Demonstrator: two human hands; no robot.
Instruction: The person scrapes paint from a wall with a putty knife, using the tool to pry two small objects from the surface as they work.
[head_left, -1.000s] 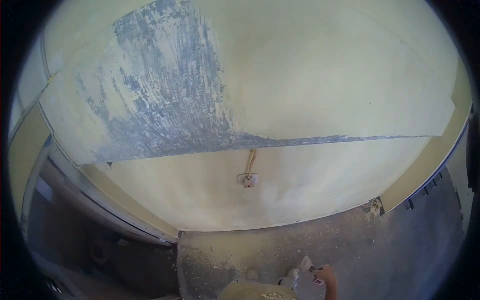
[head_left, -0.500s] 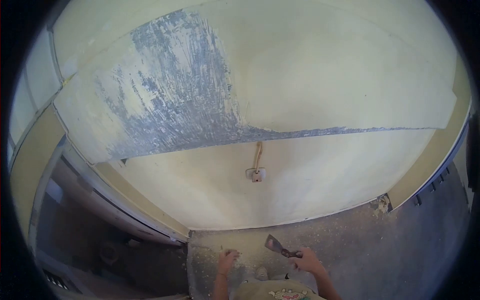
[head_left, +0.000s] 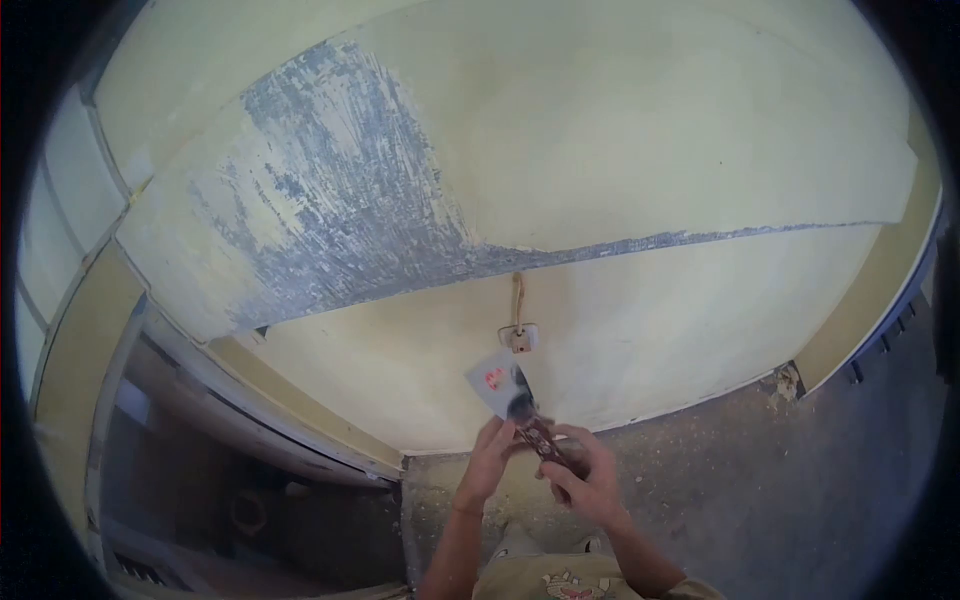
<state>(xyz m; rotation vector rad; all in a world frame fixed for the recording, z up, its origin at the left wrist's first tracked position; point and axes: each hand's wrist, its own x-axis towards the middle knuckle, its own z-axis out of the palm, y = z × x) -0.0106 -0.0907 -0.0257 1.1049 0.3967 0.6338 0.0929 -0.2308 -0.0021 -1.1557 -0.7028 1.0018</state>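
we find the scraper (head_left: 543, 443) raised in front of the pale lower wall (head_left: 680, 350), its blade up and tilted to the left, just below the wall socket (head_left: 519, 341) as we view it. we record the right hand (head_left: 587, 478) with its fingers curled closed around the handle. we observe the left hand (head_left: 487, 465) with fingers bent and touching the scraper near the base of the blade; how firmly they grip, we cannot tell. above, we note a patchy blue-grey area (head_left: 345, 205) on the upper wall (head_left: 640, 120), and below, pale flecks scattered over the grey floor (head_left: 690, 480)
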